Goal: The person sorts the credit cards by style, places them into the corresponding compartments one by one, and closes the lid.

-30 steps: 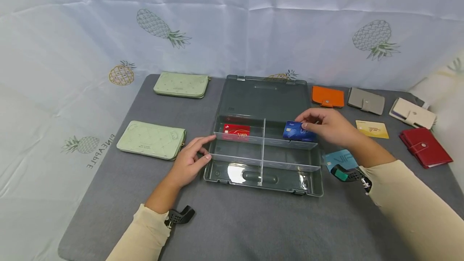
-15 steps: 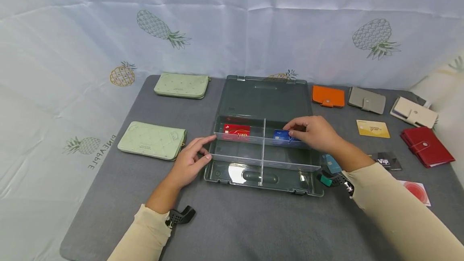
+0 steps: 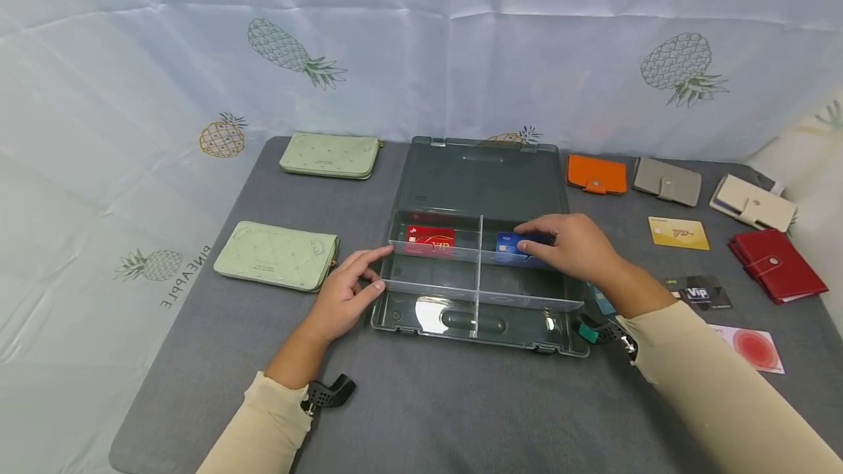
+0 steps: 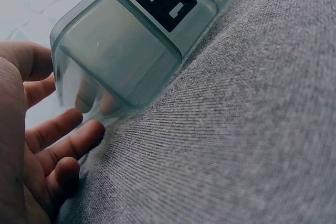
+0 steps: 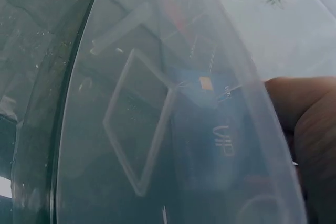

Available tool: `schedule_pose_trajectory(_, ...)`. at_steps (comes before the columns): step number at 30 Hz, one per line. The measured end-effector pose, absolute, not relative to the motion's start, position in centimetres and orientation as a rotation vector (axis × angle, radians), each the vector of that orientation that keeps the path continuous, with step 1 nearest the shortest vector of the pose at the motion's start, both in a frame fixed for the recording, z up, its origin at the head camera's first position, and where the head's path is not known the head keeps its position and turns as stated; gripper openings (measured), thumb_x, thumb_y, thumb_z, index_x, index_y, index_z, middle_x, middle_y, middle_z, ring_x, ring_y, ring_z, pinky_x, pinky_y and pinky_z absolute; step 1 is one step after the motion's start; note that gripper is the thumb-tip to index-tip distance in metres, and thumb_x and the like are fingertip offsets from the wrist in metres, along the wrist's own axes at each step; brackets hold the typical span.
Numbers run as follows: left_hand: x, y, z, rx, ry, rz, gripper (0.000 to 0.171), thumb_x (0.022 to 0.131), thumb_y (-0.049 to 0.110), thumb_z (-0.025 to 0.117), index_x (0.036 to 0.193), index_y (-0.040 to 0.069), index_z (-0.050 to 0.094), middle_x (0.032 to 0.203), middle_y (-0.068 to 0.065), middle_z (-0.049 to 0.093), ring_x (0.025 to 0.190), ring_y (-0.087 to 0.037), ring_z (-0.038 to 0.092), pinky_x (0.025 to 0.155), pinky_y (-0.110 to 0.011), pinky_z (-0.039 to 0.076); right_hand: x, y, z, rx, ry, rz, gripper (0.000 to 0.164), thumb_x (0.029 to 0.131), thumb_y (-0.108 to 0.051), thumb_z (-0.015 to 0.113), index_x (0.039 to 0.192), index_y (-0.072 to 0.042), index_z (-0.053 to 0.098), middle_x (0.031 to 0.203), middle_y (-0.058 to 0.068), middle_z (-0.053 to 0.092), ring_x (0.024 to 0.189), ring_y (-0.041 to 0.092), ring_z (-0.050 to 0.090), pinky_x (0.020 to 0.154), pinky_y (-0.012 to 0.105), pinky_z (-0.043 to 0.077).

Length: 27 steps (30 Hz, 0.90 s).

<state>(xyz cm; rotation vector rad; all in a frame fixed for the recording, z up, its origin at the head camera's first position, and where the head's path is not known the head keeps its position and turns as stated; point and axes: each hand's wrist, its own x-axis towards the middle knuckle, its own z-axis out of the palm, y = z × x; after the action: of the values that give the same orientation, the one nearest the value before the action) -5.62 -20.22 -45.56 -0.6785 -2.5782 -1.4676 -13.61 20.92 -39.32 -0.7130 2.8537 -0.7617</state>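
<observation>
A dark translucent divided box (image 3: 378,313) lies with its lid (image 3: 487,181) folded back. My right hand (image 3: 582,243) is over its back right compartment, where a blue card (image 3: 506,243) lies behind a clear divider. Thumb and index finger stand slightly apart at the card's right part, their tips touching or just over it. The right wrist view shows the blue VIP card (image 5: 202,140) through the divider (image 5: 126,171). A red card (image 3: 428,237) sits in the back left compartment. My left hand (image 3: 345,291) rests at the box's left side, fingers loosely extended.
Two pale green wallets (image 3: 276,254) lie left. Orange (image 3: 596,174), grey (image 3: 667,181), cream (image 3: 752,202) and red (image 3: 777,265) card holders are at right, near gold (image 3: 678,232), black (image 3: 698,292) and pink (image 3: 754,348) cards. My right wrist partly covers a teal card (image 3: 602,301).
My right hand has moved left and lower with the blue card, which now lies in the back right compartment. Its thumb and index finger have spread a little. My left hand has stayed put.
</observation>
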Motion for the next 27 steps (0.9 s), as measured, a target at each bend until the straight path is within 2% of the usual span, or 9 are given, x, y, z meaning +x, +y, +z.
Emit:
schedule_pose_trajectory(5,-5.6,-20.2,-45.5,-0.682,-2.579,-1.464,0.052,0.102,0.008,0.067,0.153,0.013,0.059,0.134,-0.008,0.066,0.092,-0.015,0.067,0.060,-0.026,0.048,-13.5,21.4,-39.4,-0.765,2.845,-0.862,0.036,0.097,-0.027,0.081,0.129,-0.011,0.079,0.123,0.014,0.077,0.073,0.016,0.058,0.067,0.037,0.050)
schedule_pose_trajectory(12,-5.6,-20.3,-45.6,-0.677,-2.576,-1.459,0.052,0.101,0.009,0.067,0.153,0.013,0.060,0.134,-0.007,0.066,0.092,-0.015,0.067,0.060,-0.025,0.049,-13.4,22.0,-39.6,-0.842,2.816,-1.004,0.039,0.092,-0.018,0.087,0.129,-0.009,0.079,0.122,0.012,0.077,0.072,0.014,0.063,0.065,0.032,0.053)
schedule_pose_trajectory(18,-5.6,-20.3,-45.8,-0.669,-2.567,-1.466,0.052,0.101,0.008,0.067,0.152,0.013,0.060,0.137,-0.009,0.066,0.092,-0.017,0.067,0.059,-0.026,0.048,-13.2,22.9,-39.1,-0.778,2.747,-1.111,0.040,0.093,-0.017,0.086,0.131,-0.010,0.077,0.129,0.010,0.075,0.088,0.017,0.073,0.077,0.030,0.059)
schedule_pose_trajectory(22,-5.6,-20.3,-45.7,-0.656,-2.585,-1.469,0.053,0.101,0.009,0.067,0.153,0.015,0.059,0.138,-0.007,0.065,0.093,-0.016,0.067,0.060,-0.026,0.049,-13.2,24.3,-38.4,-0.726,2.699,-1.174,0.040,0.096,-0.017,0.083,0.134,-0.012,0.076,0.130,0.008,0.073,0.093,0.015,0.071,0.083,0.021,0.054)
schedule_pose_trajectory(27,-5.6,-20.2,-45.6,-0.661,-2.587,-1.467,0.053,0.101,0.008,0.067,0.153,0.014,0.060,0.137,-0.007,0.066,0.093,-0.016,0.067,0.060,-0.026,0.049,-13.2,27.2,-37.7,-0.616,2.675,-1.225,0.042,0.099,-0.015,0.078,0.140,-0.014,0.072,0.135,0.009,0.070,0.106,0.010,0.066,0.090,0.014,0.048)
